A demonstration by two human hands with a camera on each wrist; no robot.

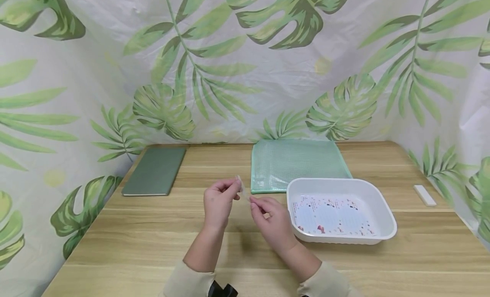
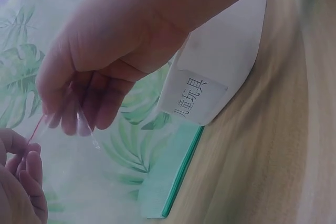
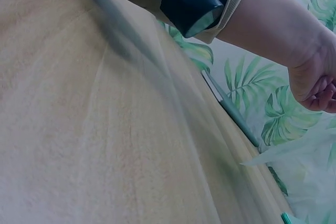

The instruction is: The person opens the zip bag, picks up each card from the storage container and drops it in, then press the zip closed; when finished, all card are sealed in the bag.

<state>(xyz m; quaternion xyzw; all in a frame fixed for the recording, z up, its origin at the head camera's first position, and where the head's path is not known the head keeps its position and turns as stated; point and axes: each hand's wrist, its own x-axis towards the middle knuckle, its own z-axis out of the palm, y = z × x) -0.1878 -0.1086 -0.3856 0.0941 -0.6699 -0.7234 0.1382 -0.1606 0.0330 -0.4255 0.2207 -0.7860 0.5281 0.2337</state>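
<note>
Both hands hold a small clear plastic bag (image 1: pixel 243 191) in the air over the middle of the table. My left hand (image 1: pixel 220 200) pinches it between thumb and forefinger on the left. On the other side my right hand (image 1: pixel 271 220) grips its lower right part with its fingertips. A thin red line (image 2: pixel 35 128) runs along the bag between the two hands in the left wrist view, and a clear corner hangs below the right hand's fingers. Much of the bag is hidden behind the fingers.
A white plastic tub (image 1: pixel 344 183) with a printed bottom and a label on its side stands right of the hands. Behind it lies a green mesh pouch (image 1: pixel 294 161). A green notebook (image 1: pixel 155 171) lies back left; a small white bar (image 1: pixel 425 195) lies far right.
</note>
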